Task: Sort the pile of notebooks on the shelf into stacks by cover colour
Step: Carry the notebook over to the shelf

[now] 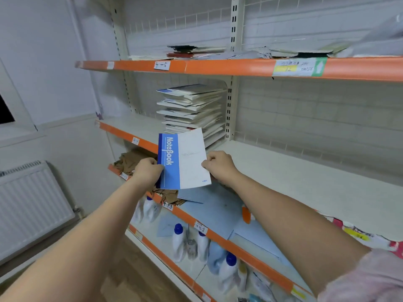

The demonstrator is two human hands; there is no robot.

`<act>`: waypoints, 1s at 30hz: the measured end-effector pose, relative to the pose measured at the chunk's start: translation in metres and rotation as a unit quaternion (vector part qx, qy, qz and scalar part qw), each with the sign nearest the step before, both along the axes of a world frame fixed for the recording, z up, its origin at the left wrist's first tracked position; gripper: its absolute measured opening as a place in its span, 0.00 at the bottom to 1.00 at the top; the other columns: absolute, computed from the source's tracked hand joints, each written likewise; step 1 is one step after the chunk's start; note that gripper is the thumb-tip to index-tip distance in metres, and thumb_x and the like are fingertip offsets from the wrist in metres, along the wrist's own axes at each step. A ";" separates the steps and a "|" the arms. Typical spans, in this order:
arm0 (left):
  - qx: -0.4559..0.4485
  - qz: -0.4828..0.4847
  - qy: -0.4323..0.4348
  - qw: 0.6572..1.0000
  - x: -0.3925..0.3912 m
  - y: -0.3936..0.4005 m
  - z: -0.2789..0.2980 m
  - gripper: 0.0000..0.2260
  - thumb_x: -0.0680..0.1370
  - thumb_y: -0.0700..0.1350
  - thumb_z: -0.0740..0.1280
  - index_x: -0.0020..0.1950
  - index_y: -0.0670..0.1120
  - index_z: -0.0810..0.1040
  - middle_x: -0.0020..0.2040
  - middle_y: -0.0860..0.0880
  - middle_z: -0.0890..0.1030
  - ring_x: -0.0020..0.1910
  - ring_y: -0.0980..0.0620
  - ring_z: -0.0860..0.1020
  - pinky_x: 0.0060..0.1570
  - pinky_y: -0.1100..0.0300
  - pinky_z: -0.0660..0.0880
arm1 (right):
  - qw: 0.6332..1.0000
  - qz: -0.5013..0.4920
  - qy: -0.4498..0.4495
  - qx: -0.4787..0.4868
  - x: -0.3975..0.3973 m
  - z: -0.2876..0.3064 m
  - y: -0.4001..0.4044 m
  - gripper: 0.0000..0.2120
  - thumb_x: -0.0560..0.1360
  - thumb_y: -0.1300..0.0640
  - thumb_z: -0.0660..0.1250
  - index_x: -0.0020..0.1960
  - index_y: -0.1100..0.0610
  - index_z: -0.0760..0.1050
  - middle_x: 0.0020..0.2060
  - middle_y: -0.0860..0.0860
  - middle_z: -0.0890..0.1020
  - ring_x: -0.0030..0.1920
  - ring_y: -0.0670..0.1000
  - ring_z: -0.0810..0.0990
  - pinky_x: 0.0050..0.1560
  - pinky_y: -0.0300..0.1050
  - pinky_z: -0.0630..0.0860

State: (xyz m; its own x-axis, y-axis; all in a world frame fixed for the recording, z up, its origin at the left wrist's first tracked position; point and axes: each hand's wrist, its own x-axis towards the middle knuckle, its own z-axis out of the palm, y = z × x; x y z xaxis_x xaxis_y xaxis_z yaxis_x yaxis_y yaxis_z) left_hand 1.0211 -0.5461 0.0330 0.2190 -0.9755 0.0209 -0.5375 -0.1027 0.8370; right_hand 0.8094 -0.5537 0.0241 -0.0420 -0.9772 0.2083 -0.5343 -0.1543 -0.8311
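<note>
Blue-and-white paper notebook (182, 160) held upright before the middle shelf (283, 171) | left hand (148, 168) gripped its blue spine edge, right hand (218, 166) pinched its white edge | tall mixed pile of notebooks (192, 112) unsorted behind | no colour stacks visible; sorting barely begun.

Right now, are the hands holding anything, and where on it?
Yes: one blue-and-white paper notebook, held upright by both hands. The left hand grips its blue spine edge; the right hand pinches the opposite white edge.
</note>
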 end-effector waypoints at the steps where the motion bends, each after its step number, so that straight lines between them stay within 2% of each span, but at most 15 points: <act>1: -0.001 -0.001 0.001 1.000 0.009 -0.006 0.001 0.07 0.78 0.43 0.62 0.41 0.43 0.69 0.39 0.48 0.76 0.34 0.53 0.74 0.29 0.61 0.69 | 1.000 -0.003 0.003 -0.001 0.009 0.001 -0.005 0.10 0.66 0.59 0.63 0.29 0.54 0.64 0.27 0.48 0.68 0.31 0.49 0.65 0.32 0.42 0.60; 6: -0.001 -0.010 0.018 1.000 0.044 -0.035 0.004 0.09 0.78 0.44 0.63 0.39 0.45 0.68 0.40 0.48 0.77 0.36 0.54 0.75 0.30 0.61 0.68 | 1.000 -0.014 0.007 -0.006 0.043 0.005 -0.029 0.13 0.66 0.59 0.64 0.28 0.53 0.62 0.26 0.47 0.68 0.30 0.48 0.65 0.32 0.42 0.60; 10: 0.009 -0.029 0.032 0.999 0.064 -0.058 0.001 0.07 0.78 0.45 0.63 0.43 0.43 0.69 0.43 0.47 0.79 0.39 0.52 0.77 0.33 0.60 0.72 | 1.000 -0.021 -0.004 -0.004 0.062 0.003 -0.051 0.10 0.65 0.59 0.64 0.28 0.53 0.64 0.28 0.49 0.70 0.31 0.49 0.67 0.33 0.41 0.62; 15: 0.018 -0.050 0.058 0.997 0.090 -0.095 -0.004 0.07 0.78 0.46 0.62 0.45 0.43 0.71 0.44 0.47 0.80 0.41 0.51 0.79 0.34 0.59 0.75 | 1.000 -0.009 -0.001 -0.018 0.084 0.000 -0.084 0.14 0.64 0.57 0.64 0.23 0.54 0.62 0.21 0.44 0.66 0.26 0.44 0.65 0.30 0.40 0.61; 19: 0.020 -0.055 0.102 0.993 0.113 -0.139 0.000 0.06 0.77 0.46 0.64 0.44 0.45 0.74 0.42 0.48 0.82 0.36 0.51 0.81 0.30 0.61 0.73 | 0.999 0.008 -0.030 -0.029 0.104 -0.001 -0.119 0.18 0.66 0.59 0.66 0.22 0.53 0.61 0.20 0.44 0.63 0.27 0.47 0.64 0.32 0.42 0.59; 23: 0.023 -0.058 0.123 0.991 0.133 -0.177 0.006 0.06 0.76 0.45 0.66 0.42 0.44 0.76 0.37 0.47 0.83 0.29 0.53 0.82 0.22 0.66 0.72 | 0.999 0.013 -0.032 -0.018 0.121 -0.001 -0.151 0.17 0.68 0.60 0.66 0.24 0.54 0.64 0.24 0.49 0.67 0.30 0.50 0.67 0.34 0.42 0.62; 25: 0.021 -0.059 0.138 0.988 0.141 -0.193 0.008 0.06 0.75 0.45 0.67 0.42 0.43 0.75 0.35 0.47 0.83 0.26 0.54 0.81 0.20 0.67 0.71 | 0.999 0.015 -0.032 -0.015 0.127 0.000 -0.165 0.16 0.68 0.61 0.66 0.24 0.54 0.65 0.23 0.48 0.68 0.28 0.48 0.68 0.32 0.40 0.62; 28: 0.036 -0.080 0.171 0.981 0.152 -0.212 0.013 0.06 0.76 0.45 0.66 0.45 0.42 0.75 0.32 0.47 0.84 0.27 0.52 0.82 0.20 0.66 0.72 | 1.000 0.012 -0.022 -0.019 0.138 0.003 -0.178 0.18 0.68 0.61 0.66 0.23 0.53 0.64 0.18 0.43 0.65 0.23 0.43 0.63 0.28 0.38 0.59; 30: 0.041 -0.093 0.172 0.980 0.161 -0.224 0.014 0.08 0.76 0.45 0.66 0.47 0.41 0.76 0.37 0.44 0.85 0.29 0.51 0.83 0.21 0.65 0.73 | 0.999 0.014 -0.028 -0.018 0.144 0.004 -0.185 0.18 0.68 0.62 0.66 0.23 0.54 0.65 0.20 0.45 0.66 0.26 0.46 0.65 0.31 0.39 0.61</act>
State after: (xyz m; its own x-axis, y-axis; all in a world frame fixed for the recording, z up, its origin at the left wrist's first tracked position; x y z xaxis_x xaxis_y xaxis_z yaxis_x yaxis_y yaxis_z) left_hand 1.1817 -0.7701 0.0467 0.0180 -0.9944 -0.1038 -0.2399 -0.1051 0.9651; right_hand 0.9531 -0.7389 0.0279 -0.0270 -0.9701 0.2412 -0.4826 -0.1987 -0.8530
